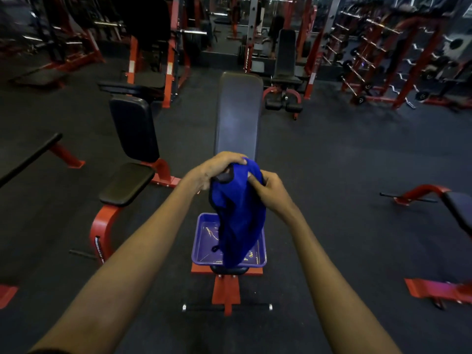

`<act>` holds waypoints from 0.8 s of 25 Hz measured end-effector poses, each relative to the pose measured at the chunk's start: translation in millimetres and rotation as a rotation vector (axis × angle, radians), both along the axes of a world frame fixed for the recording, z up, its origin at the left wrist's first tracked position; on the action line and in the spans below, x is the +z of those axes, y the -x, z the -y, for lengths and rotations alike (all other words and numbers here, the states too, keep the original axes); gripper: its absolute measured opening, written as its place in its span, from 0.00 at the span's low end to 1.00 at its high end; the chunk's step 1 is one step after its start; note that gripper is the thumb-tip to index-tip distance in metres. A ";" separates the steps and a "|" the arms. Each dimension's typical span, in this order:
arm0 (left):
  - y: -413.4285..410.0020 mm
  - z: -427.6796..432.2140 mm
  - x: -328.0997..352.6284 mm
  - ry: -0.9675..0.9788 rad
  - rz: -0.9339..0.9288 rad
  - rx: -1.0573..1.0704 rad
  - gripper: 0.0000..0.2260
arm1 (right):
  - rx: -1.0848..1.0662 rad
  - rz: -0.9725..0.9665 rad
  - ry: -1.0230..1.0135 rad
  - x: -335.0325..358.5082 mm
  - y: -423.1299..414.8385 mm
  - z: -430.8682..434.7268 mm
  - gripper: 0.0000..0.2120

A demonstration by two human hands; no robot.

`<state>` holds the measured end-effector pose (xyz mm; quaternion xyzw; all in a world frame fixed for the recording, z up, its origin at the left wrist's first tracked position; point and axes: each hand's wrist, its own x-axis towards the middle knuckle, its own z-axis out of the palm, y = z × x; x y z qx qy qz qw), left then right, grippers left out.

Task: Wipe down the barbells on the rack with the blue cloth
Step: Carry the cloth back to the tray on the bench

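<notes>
The blue cloth (238, 221) hangs in front of me, held up by both hands. My left hand (217, 168) grips its top edge from above, fingers curled over the fabric. My right hand (270, 191) pinches the cloth's upper right side. The cloth's lower end dangles into a blue plastic tray (204, 241) that sits on the seat of a black and red bench (238, 116). The red rack (408, 62) holding several barbells (357, 72) stands far off at the upper right, well beyond arm's reach.
Another bench (134, 139) with red frame stands to the left, and a third (457, 208) at the right edge. A flat bench end (30, 157) juts in at far left. More red machines and a mirror line the back. Dark rubber floor lies between me and the rack.
</notes>
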<state>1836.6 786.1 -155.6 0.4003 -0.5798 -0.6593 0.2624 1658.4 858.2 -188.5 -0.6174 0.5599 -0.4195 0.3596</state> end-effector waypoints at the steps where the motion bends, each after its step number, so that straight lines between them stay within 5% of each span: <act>1: -0.8 -1.4 -6.3 -0.127 -0.126 0.036 0.20 | -0.079 0.070 0.030 2.5 -1.8 -1.5 0.19; 4: -11.3 -15.8 -50.7 -0.381 -0.319 0.066 0.37 | -0.216 0.396 0.003 19.7 -3.8 -0.3 0.17; 6: -16.3 -33.0 -76.2 -0.424 -0.374 -0.023 0.36 | -0.312 0.601 -0.116 25.1 2.9 14.2 0.15; 9: -15.7 -40.4 -81.6 -0.309 -0.337 0.043 0.31 | -0.157 0.954 -0.399 17.2 28.7 18.9 0.31; 10: -12.6 -36.7 -79.8 -0.267 -0.330 0.118 0.29 | -0.029 0.971 -0.484 9.6 36.5 13.7 0.32; 12: -8.4 -21.1 -80.9 -0.258 -0.338 0.359 0.24 | 0.087 0.673 -0.616 -9.5 38.3 -7.2 0.22; 14: -8.7 -10.2 -88.8 -0.305 -0.411 0.469 0.30 | 0.011 0.482 -0.636 -29.6 26.3 -18.7 0.14; 16: -11.6 -14.7 -110.3 -0.324 -0.421 0.378 0.37 | -0.149 0.639 -0.544 -44.4 13.8 -10.2 0.12; 20: -6.6 -29.2 -158.5 -0.219 -0.139 0.229 0.28 | -0.281 0.829 -0.484 -49.6 6.3 10.1 0.18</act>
